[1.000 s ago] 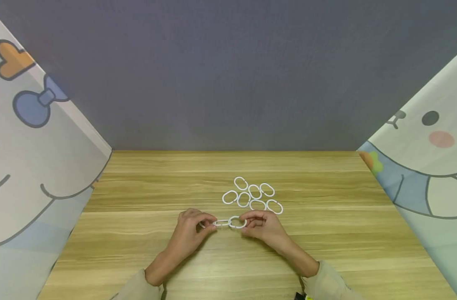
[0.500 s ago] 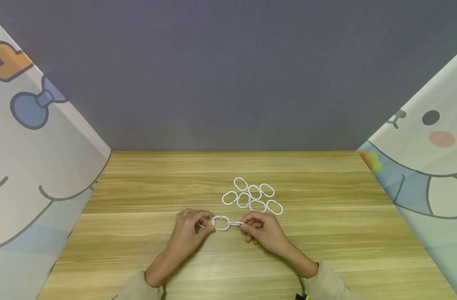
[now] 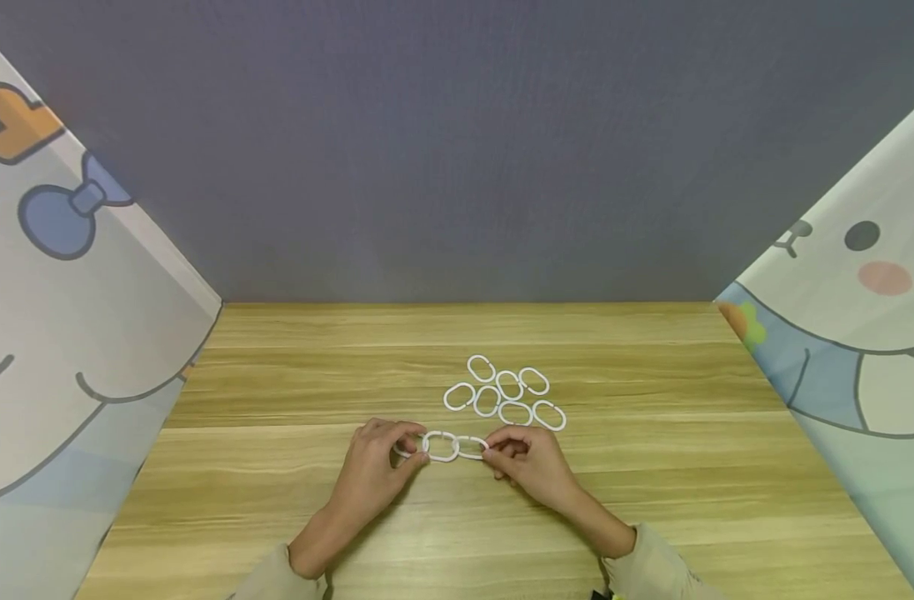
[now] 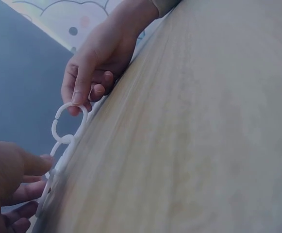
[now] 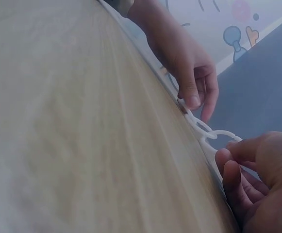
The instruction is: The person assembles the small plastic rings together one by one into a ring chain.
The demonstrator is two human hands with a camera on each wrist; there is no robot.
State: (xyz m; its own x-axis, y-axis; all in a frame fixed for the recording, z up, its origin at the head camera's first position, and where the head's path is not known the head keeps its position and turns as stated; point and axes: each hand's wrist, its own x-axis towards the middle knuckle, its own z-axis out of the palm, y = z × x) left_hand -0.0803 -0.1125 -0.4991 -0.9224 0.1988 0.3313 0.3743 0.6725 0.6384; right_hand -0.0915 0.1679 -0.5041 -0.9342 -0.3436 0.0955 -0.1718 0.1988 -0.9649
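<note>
White oval plastic chain links join in a short chain held between my two hands in the head view. My left hand (image 3: 374,460) pinches the left end of the middle link (image 3: 443,460) between thumb and forefinger. Another link (image 3: 402,452) sits mostly hidden behind those fingers. The right link (image 3: 473,457) passes through the middle one, and my right hand (image 3: 533,460) pinches its far end. In the left wrist view, a small split shows in the side of this right link (image 4: 86,116). The chain is at the tabletop; whether it touches the wood is unclear.
Several loose white links (image 3: 515,402) lie flat in a cluster just beyond my right hand on the wooden table (image 3: 277,367). A grey panel (image 3: 457,167) rises behind the table. Cartoon-printed cloths (image 3: 89,333) flank both sides.
The middle link has turned from edge-on to face-up. The right link went from face-up to edge-on, then tilted partly back, as my right fingers shifted slightly. My left hand stays almost in place.
</note>
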